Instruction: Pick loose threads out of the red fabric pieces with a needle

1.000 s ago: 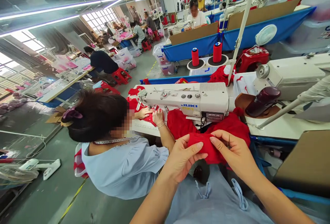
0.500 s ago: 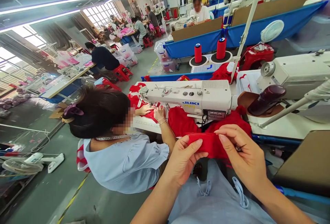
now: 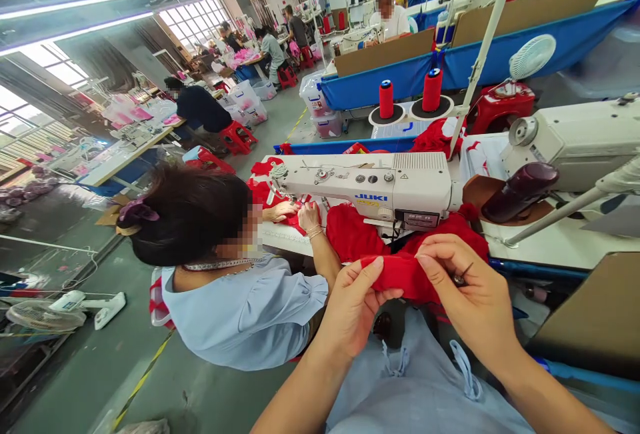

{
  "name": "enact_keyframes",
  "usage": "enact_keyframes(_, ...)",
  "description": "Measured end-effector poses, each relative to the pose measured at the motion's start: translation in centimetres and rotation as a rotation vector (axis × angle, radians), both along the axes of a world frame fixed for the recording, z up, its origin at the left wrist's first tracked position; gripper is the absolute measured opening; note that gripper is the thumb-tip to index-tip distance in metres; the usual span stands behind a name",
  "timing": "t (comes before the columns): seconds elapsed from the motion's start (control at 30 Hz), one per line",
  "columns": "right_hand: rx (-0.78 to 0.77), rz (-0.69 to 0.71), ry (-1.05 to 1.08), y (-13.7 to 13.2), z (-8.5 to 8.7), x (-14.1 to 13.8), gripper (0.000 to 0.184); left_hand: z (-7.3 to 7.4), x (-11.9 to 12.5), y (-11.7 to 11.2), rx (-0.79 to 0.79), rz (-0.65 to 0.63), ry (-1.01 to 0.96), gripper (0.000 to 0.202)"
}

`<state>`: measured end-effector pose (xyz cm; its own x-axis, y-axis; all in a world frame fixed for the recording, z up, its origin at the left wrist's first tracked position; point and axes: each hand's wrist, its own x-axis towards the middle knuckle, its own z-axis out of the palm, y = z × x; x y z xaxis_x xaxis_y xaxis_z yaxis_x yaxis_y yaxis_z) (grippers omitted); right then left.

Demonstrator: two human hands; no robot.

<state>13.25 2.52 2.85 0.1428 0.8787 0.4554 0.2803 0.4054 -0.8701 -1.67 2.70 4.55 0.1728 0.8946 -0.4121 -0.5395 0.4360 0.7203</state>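
A piece of red fabric (image 3: 400, 276) is stretched between my two hands in front of my lap. My left hand (image 3: 357, 301) pinches its left end, thumb on top and fingers underneath. The thumb and fingertips of my right hand (image 3: 465, 287) pinch the upper right edge; a thin dark object with a small round part shows between the fingers of that hand, too small to name. Behind the fabric lies more red cloth (image 3: 443, 237), beside a white sewing machine (image 3: 360, 184).
At my left a seated co-worker (image 3: 240, 314) in light blue holds red cloth under the machine's needle area. A dark bottle (image 3: 520, 192) lies near a second sewing machine (image 3: 590, 134). Red thread cones (image 3: 433, 91) stand behind. A cardboard panel (image 3: 590, 314) is at the right.
My left hand has shifted slightly left along the red fabric, and its thumb has moved toward the upper edge. The right hand keeps its pinch. The view has tilted slightly.
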Motion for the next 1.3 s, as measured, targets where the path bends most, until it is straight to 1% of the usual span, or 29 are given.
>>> enact_keyframes(0.13, 0.032, -0.001, -0.002, 0.1, -0.3, -0.3, 0.011, -0.1, 0.0, 0.0, -0.008, 0.011, 0.001, 0.021)
enact_keyframes(0.23, 0.074, -0.022, -0.01, 0.2, -0.4, -0.4, 0.011, 0.0, 0.0, -0.1, 0.018, 0.0, -0.007, 0.022)
enact_keyframes(0.4, 0.089, -0.019, -0.007, -0.1, 0.0, -0.4, 0.011, 0.0, -0.1, 0.0, 0.028, 0.011, -0.022, 0.02)
enact_keyframes(0.47, 0.127, 0.0, -0.069, -0.4, 0.2, -0.5, 0.012, 0.0, -0.2, 0.0, 0.014, 0.032, -0.019, 0.02)
enact_keyframes(0.57, 0.263, -0.004, -0.238, -0.7, 0.1, -0.5, 0.014, 0.2, -0.3, 0.2, 0.0, 0.058, -0.032, 0.019)
enact_keyframes(0.67, 0.391, -0.048, -0.405, -0.9, -0.5, -0.4, 0.018, 0.2, -0.2, 0.2, 0.029, 0.05, -0.055, 0.02)
enact_keyframes(0.8, 0.452, -0.091, -0.542, -0.9, -1.4, -0.3, 0.015, 0.0, 0.0, 0.1, 0.09, 0.026, -0.028, 0.017)
enact_keyframes(0.87, 0.453, -0.088, -0.556, -0.9, -1.6, -0.3, 0.015, -0.1, 0.1, 0.1, 0.099, 0.035, -0.009, 0.017)
enact_keyframes(0.93, 0.417, -0.069, -0.539, -0.9, -1.5, -0.3, 0.013, -0.2, 0.2, 0.1, 0.084, 0.055, 0.004, 0.018)
enact_keyframes(1.0, 0.302, -0.081, -0.489, -1.0, -1.2, -0.3, 0.006, -0.3, 0.3, 0.2, 0.058, 0.082, 0.015, 0.019)
enact_keyframes(1.03, 0.223, -0.104, -0.462, -1.0, -1.0, -0.2, 0.007, -0.3, 0.3, 0.3, 0.044, 0.094, 0.019, 0.02)
enact_keyframes(1.1, 0.087, -0.156, -0.436, -1.2, -0.5, -0.1, 0.017, -0.3, 0.3, 0.4, 0.019, 0.113, 0.028, 0.023)
enact_keyframes(1.13, 0.054, -0.171, -0.439, -1.3, -0.2, 0.0, 0.021, -0.3, 0.3, 0.4, 0.013, 0.117, 0.033, 0.025)
enact_keyframes(1.2, 0.072, -0.171, -0.458, -1.6, 0.1, 0.2, 0.027, -0.4, 0.3, 0.5, 0.014, 0.115, 0.04, 0.027)
enact_keyframes(1.3, 0.169, -0.101, -0.479, -1.9, 0.2, 0.1, 0.035, -0.4, 0.4, 0.6, 0.017, 0.101, 0.036, 0.029)
